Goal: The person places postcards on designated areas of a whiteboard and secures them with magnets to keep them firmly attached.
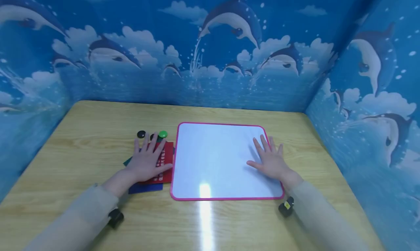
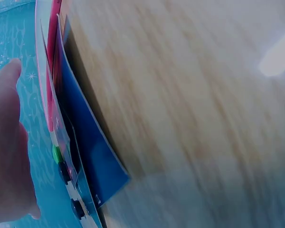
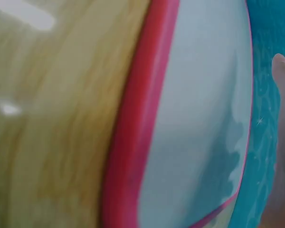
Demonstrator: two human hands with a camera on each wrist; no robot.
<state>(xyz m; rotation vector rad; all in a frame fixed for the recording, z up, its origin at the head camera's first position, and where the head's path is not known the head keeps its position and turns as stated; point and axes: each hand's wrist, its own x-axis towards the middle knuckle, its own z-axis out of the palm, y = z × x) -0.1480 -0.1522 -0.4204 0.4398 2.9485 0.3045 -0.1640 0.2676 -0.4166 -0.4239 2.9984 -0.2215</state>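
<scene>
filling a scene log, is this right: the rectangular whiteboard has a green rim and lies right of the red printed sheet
Not quite: the head view shows a pink rim, not green, on the rectangular whiteboard, which does lie right of the red printed sheet.

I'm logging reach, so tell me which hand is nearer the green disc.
Left. In the head view, the left hand spreads over the red sheet, just below the green disc; the right hand is farther off, over the whiteboard's right side.
</scene>
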